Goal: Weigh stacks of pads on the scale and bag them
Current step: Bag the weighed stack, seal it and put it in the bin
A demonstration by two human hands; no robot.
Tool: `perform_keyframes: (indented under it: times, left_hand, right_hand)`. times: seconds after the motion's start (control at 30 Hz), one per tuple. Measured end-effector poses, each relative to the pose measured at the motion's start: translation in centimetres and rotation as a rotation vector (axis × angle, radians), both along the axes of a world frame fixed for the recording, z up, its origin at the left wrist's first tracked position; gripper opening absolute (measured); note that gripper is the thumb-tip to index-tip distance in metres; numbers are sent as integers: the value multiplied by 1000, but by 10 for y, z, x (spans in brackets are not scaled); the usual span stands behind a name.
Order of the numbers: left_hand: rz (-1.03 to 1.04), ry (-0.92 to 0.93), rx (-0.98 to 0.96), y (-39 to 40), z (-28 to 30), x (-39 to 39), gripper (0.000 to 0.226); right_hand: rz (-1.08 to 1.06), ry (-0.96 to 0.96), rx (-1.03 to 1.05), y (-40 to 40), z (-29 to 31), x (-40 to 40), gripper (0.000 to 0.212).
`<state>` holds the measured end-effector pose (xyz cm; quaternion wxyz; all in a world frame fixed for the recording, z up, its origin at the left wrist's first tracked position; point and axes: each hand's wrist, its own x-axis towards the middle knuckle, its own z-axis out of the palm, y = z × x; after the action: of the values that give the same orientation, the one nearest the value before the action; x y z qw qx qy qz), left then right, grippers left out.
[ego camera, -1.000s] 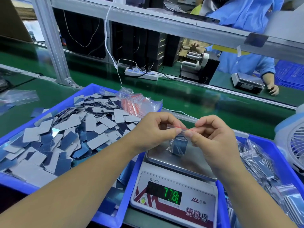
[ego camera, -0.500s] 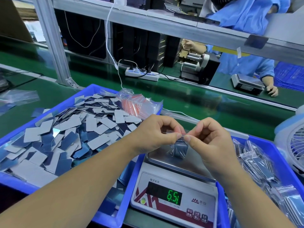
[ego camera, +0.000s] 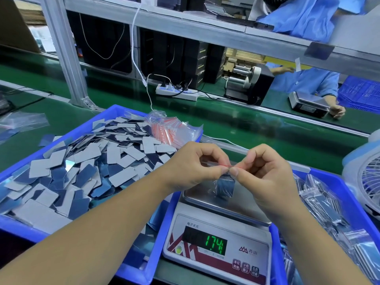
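Note:
A small clear zip bag (ego camera: pixel 224 187) with a stack of blue-grey pads inside hangs just over the steel pan of the white scale (ego camera: pixel 236 204). My left hand (ego camera: pixel 193 167) and my right hand (ego camera: pixel 265 173) pinch its red-lined top edge from either side, thumbs and forefingers meeting at the middle. The bag's lower end touches or nearly touches the pan. The green display (ego camera: pixel 214 244) shows digits. Loose pads (ego camera: pixel 86 169) fill the blue tray (ego camera: pixel 18 228) at left. A bundle of unused red-striped bags (ego camera: pixel 174 128) lies at that tray's far corner.
A second blue tray (ego camera: pixel 329 179) at right holds several filled bags (ego camera: pixel 329 210). A white fan (ego camera: pixel 368 177) stands at the far right. Beyond the green belt are a power strip (ego camera: pixel 176 93), a tape dispenser (ego camera: pixel 246 79) and another person in blue at a scale (ego camera: pixel 308 102).
The two hands have drawn closer along the bag's top edge. The number on the scale's display has changed from frame to frame. The bag stays over the pan.

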<state>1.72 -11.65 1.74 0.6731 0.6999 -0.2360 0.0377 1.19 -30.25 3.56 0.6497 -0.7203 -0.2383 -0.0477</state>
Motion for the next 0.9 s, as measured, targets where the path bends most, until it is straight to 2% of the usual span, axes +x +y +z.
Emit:
perform_keyframes:
  times: [0.17, 0.3, 0.47, 0.67, 0.73, 0.8, 0.9]
  left_hand:
    - [-5, 18, -27, 4, 4, 2, 16]
    - [-13, 47, -20, 9, 5, 3, 30]
    - [-30, 93, -8, 13, 7, 3, 31]
    - [-18, 109, 31, 16, 8, 5, 16]
    - [69, 81, 94, 17, 3, 8, 17]
    - [181, 23, 236, 15, -2, 12, 20]
    - [259, -78, 419, 11, -7, 16, 15]
  right_hand:
    - [-14, -12, 36, -5, 6, 0, 34]
    - [-19, -7, 51, -8, 9, 1, 34]
    - [-4, 15, 65, -12, 7, 4, 35]
    - [58, 89, 129, -15, 7, 7, 37]
    - [57, 174, 149, -15, 3, 11, 39]
    - [-40, 222, 91, -14, -5, 16, 38]
    - [-284, 166, -174, -13, -17, 23, 25]
